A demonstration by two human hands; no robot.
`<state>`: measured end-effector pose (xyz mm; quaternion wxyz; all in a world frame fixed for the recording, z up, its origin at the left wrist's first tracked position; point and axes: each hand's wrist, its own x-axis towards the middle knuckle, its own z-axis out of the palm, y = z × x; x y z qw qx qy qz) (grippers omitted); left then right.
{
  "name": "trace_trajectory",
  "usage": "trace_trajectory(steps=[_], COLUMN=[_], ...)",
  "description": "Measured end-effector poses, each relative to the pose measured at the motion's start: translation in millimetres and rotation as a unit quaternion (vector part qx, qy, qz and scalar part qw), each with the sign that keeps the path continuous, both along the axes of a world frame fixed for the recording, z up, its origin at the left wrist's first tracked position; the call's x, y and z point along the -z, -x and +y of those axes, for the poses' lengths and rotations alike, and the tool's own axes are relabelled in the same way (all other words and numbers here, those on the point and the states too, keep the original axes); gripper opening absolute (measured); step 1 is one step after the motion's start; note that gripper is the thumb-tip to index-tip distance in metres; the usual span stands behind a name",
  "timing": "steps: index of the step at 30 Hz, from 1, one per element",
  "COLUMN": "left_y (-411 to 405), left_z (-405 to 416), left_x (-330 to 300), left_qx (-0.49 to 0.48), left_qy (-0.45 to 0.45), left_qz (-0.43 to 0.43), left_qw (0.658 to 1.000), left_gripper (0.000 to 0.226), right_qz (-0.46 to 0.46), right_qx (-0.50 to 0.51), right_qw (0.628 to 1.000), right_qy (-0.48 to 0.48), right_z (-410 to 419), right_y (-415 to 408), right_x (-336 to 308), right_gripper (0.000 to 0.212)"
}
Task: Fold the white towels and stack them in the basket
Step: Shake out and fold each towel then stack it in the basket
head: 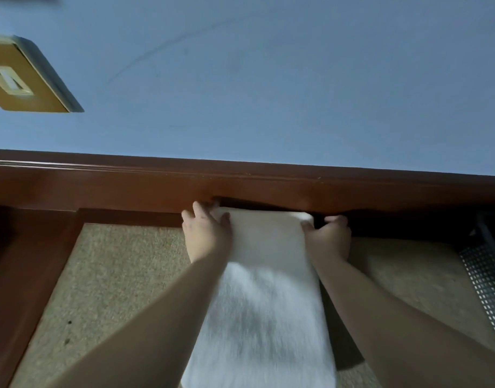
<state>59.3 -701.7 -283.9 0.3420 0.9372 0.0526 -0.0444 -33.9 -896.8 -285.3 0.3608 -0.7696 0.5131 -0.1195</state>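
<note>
A white towel (264,289) lies in a long strip on the beige padded surface (114,275), running from the bottom of the view up to the brown wooden rail. My left hand (208,229) holds its far left corner, fingers spread over the edge. My right hand (329,236) grips the far right corner, fingers curled round the towel's edge. The far end of the towel looks doubled over. The near part of the towel is blurred. A dark perforated metal basket (486,278) shows only partly at the right edge.
A brown wooden rail (240,183) runs across behind the hands, with a blue-grey wall (268,79) above it. A gold switch plate (22,77) sits on the wall at the upper left. A brown wooden frame (22,261) borders the padded surface on the left.
</note>
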Motion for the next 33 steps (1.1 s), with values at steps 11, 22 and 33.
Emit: trace_trajectory(steps=[11,22,33], left_y=[48.2,89.2,176.2], left_z=[1.7,22.3,68.7], left_x=[31.9,-29.8,22.7], left_qx=[0.3,0.321,0.32], left_qy=[-0.214,-0.196,-0.219], left_qz=[0.016,0.103,0.037], left_qw=[0.929,0.921,0.921], left_gripper=[0.079,0.071,0.072], right_qz=[0.166,0.27,0.213], right_qx=[-0.396,-0.416,-0.407], right_qw=[0.885,0.862,0.872], right_qy=[0.181,0.108,0.169], right_z=[46.4,73.4,124.2], right_y=[26.5,53.0,162.1], right_x=[38.0,-29.9,23.9], right_gripper=[0.095,0.075,0.068])
